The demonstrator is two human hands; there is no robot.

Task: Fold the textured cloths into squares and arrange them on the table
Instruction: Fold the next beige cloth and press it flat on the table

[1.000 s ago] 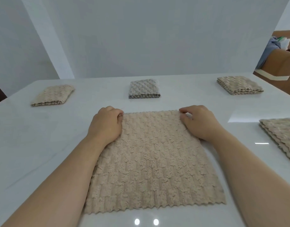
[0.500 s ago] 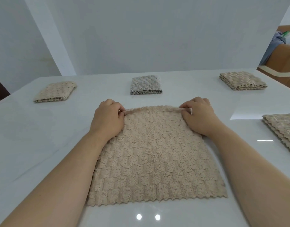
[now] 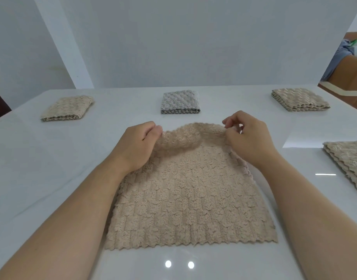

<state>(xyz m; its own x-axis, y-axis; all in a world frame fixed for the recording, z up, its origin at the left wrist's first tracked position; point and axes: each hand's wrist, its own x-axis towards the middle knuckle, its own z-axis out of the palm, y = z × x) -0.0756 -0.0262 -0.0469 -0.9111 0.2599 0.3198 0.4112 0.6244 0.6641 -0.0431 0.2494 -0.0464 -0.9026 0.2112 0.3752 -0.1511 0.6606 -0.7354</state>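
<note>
Pinching the far corners of the beige textured cloth, your left hand and right hand hold its far edge raised in a tight grip, the rest lying flat on the surface toward you, both hands equally placed for folding nearward.

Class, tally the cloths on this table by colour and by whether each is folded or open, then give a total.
Beige folded cloths: 3
Grey folded cloth: 1
Beige open cloth: 1
Total: 5
</note>
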